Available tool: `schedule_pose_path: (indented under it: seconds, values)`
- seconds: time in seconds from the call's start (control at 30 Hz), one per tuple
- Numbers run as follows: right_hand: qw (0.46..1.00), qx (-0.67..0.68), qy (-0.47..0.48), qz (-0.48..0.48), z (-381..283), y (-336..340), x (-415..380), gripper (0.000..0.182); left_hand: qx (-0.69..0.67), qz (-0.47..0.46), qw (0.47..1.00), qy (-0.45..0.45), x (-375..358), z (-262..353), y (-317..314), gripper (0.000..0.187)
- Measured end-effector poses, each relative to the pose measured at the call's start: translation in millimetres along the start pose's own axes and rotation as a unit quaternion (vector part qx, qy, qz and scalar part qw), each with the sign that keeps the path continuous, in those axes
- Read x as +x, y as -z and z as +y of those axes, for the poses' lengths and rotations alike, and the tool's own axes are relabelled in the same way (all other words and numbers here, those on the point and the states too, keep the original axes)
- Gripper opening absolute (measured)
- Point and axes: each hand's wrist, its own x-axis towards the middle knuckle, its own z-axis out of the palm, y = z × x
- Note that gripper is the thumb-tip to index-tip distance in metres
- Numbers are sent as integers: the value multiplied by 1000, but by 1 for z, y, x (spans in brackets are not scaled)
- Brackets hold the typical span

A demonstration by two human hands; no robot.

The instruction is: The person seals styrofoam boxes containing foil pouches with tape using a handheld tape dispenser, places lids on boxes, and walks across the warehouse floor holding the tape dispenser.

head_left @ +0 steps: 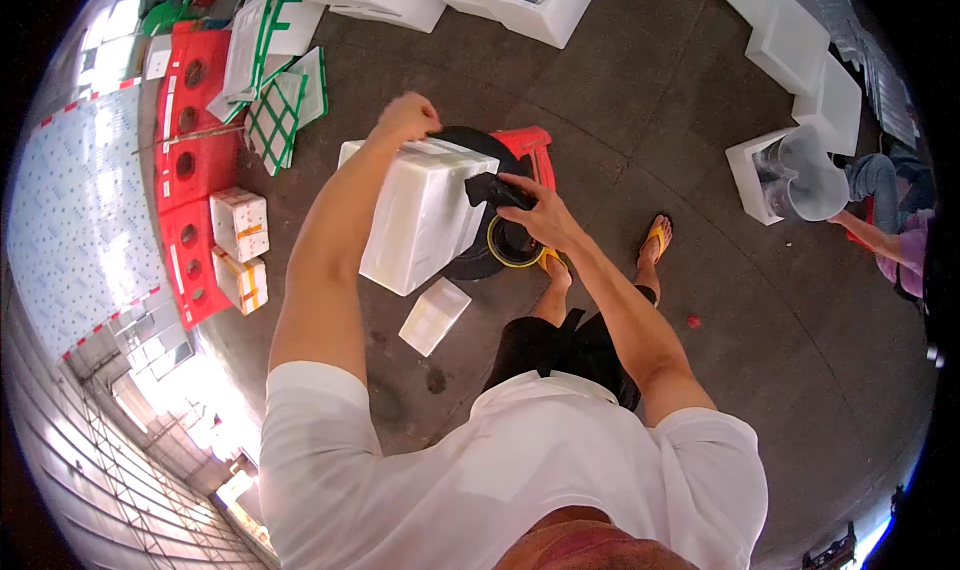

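Note:
A white foam box [425, 215] wrapped in clear, shiny film or tape stands tilted in view on a round black support [478, 262]. At the box's far edge is my left hand [408, 118], its fingers curled together; what they hold, if anything, is too small to tell. My right hand [543, 213] grips a black handheld tool [493, 191] against the right side of the box. Just below that hand lies a yellow-rimmed ring, possibly a tape roll [515, 260]. Part of a red stool-like object [538, 148] shows behind the black support.
A small white box [434, 317] lies on the floor near me. Red barriers [190, 160], taped foam boxes [240, 225] and green-and-white panels [275, 120] stand left. White foam boxes [545, 10] line the far side. At right, a person [905, 240] touches a clear bag in a box [750, 182].

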Motion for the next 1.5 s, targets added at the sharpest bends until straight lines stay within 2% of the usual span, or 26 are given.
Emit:
schedule_pose_path:
  seconds: [0.03, 0.07, 0.13, 0.17, 0.2, 0.27, 0.3, 0.4, 0.47, 0.57, 0.6, 0.67, 0.73, 0.77, 0.87, 0.9, 0.97, 1.03, 1.07, 1.1, 1.13, 1.2, 1.23, 1.27, 1.33, 1.5]
  values:
    - [1000, 15, 16, -3, 6, -1, 3, 55, 79, 133, 988, -17, 5, -9, 1, 32]
    - [1000, 15, 16, -3, 8, -2, 3, 55, 79, 133, 988, -17, -1, -4, 3, 32]
    - [1000, 2, 0, -7, 12, -4, 4, 54, 30, 161, 975, -152, -33, 21, 18, 34]
    - [1000, 4, -1, -6, 18, -5, 8, 54, 16, 58, 976, -208, -54, 37, 23, 44]
    - [1000, 0, 28, -4, 24, -3, 12, 55, 17, 55, 977, -206, -73, 38, 15, 44]
    - [998, -6, 58, -9, 23, -1, 13, 55, 196, -34, 938, -285, -105, 35, 3, 49]
    - [999, -3, 38, -11, 18, 0, 12, 55, 194, -33, 940, -280, -112, 30, 2, 49]
    - [998, 49, 8, -28, 11, 0, 15, 58, 150, 91, 943, -282, -120, 5, -6, 44]
    - [999, 6, 1, -35, 26, 0, 46, 59, 143, 134, 957, -215, -104, -6, -10, 40]
    - [991, 0, -55, -124, 6, 3, 87, 58, 110, 186, 967, -137, -103, -23, -6, 37]
    - [989, -48, -24, -135, -15, 4, 91, 58, 108, 184, 968, -131, -102, -29, -5, 37]
    - [983, -120, 41, -132, 6, -2, 110, 58, 78, 217, 971, -65, -98, -42, -1, 39]
    - [982, -85, 39, -165, 6, 5, 76, 60, 75, 221, 972, -41, -95, -54, -3, 39]
    - [983, -49, -15, -175, 11, 8, 52, 58, 69, 244, 967, 9, -94, -60, -5, 42]
    - [974, -161, 1, -162, 18, -13, 1, 56, 2, 255, 963, 91, -93, -98, -9, 45]
    - [973, -162, 1, -165, 23, -19, 5, 56, -51, 259, 954, 144, -101, -108, -9, 48]
    - [988, 23, -9, -155, 26, -33, 28, 55, -97, 267, 938, 198, -116, -136, -15, 52]
    - [991, -25, 35, -127, 14, -36, 65, 53, -163, 408, 871, 222, -121, -166, -38, 58]
    - [988, -39, 63, -135, 5, -35, 76, 53, -52, 473, 876, 79, -133, -157, -44, 63]
    - [988, -35, 48, -143, 11, -40, 96, 53, 59, 523, 847, -72, -149, -142, -51, 69]
    - [984, -4, -1, -180, -6, -37, 101, 53, 68, 439, 877, -182, -176, -110, -51, 74]
    - [979, -87, 34, -179, -5, -44, 130, 55, 129, 233, 912, -313, -229, -45, -68, 85]
    - [979, -85, 33, -183, -5, -49, 141, 55, 132, 194, 908, -346, -239, -26, -81, 82]
    - [974, -111, 52, -192, -6, -54, 151, 56, 130, 187, 920, -320, -235, -24, -95, 71]
    - [967, -138, 75, -199, -13, -59, 156, 57, 138, 246, 919, -275, -217, -28, -106, 57]
    - [945, -177, 22, -275, -15, -19, 128, 53, 95, 293, 918, -250, -213, -18, -113, 50]
